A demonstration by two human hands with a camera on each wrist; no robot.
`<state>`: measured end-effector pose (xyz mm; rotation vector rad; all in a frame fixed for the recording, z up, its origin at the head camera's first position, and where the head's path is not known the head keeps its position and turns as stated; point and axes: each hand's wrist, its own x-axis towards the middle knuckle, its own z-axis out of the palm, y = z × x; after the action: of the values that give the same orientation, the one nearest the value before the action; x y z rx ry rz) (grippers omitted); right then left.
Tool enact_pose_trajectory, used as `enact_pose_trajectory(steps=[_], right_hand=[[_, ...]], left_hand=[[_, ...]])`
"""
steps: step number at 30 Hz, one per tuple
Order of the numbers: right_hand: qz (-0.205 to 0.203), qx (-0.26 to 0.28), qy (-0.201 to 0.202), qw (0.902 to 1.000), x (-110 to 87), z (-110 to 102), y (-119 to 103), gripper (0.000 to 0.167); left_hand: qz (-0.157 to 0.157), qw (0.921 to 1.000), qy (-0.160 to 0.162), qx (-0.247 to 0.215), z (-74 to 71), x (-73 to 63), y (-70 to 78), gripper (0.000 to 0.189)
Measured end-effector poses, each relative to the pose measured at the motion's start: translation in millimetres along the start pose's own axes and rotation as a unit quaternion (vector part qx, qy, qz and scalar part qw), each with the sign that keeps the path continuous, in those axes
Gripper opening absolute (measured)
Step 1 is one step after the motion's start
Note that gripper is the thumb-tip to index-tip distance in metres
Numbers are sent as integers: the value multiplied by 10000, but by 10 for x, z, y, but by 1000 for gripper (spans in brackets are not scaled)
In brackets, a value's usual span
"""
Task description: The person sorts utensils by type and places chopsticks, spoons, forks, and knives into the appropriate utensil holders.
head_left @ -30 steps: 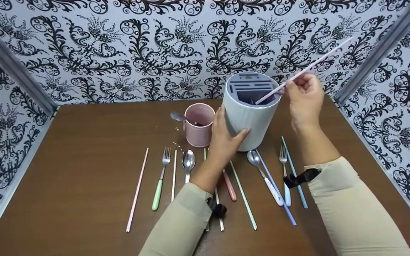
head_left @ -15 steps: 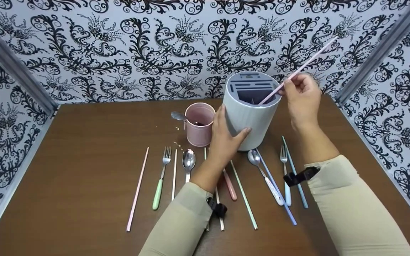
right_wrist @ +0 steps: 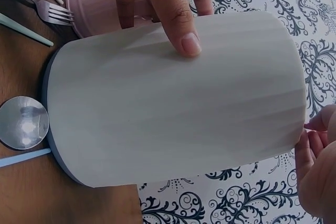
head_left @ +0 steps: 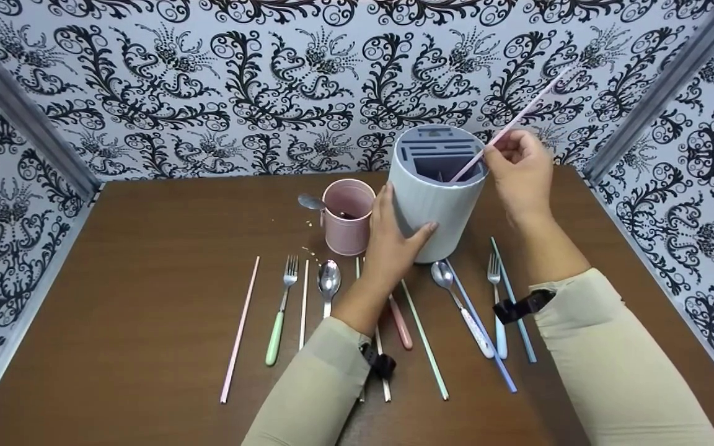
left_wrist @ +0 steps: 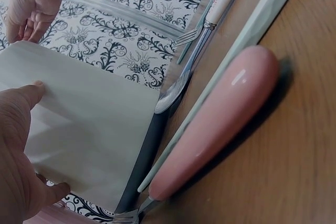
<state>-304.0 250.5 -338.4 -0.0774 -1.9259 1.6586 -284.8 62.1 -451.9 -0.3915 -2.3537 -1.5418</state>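
Note:
A pale grey, round utensil holder (head_left: 436, 214) with a slotted dark grey top stands upright at the back. My left hand (head_left: 391, 241) grips its left side, thumb across the front; the right wrist view shows that thumb (right_wrist: 190, 43) on the wall. Beside the rim on the right, my right hand (head_left: 523, 176) pinches a pink chopstick (head_left: 530, 104) between thumb and fingers. The chopstick leans to the upper right, its lower end inside the large front compartment. In the left wrist view, the right hand (left_wrist: 38, 3) appears at the holder's top edge.
Left of the holder stands a pink cup (head_left: 347, 232) with a spoon (head_left: 312, 202) over its rim. Chopsticks, a green-handled fork (head_left: 277, 322), a large spoon (head_left: 328, 282), a patterned-handle spoon (head_left: 475, 328) and a blue-handled fork (head_left: 497, 303) lie in front. Patterned walls surround the table.
The pink chopstick has become steeper, its upper end swinging left. My right hand has shifted slightly left, closer to the rim. The left hand and holder stay nearly still.

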Motion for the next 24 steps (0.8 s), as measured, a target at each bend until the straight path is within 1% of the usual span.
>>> enact_pose_trajectory(steps=[6,11,17,24], right_hand=[[5,-281,-5,9996,-25,-11,-15,15],[22,-151,5,9999,-33,-11,-26,12],[76,-36,9,10000,-29,-14,-11,15],[114,54,-34,9999,-22,-22,7,15]], left_hand=[[10,10000,-27,-13,12,0,1,104],[-20,10000,-52,-9,11,6,9,104],[17,10000,-29,-17,7,3,15,104],[106,9999,19,-6,0,0,-12,103]])
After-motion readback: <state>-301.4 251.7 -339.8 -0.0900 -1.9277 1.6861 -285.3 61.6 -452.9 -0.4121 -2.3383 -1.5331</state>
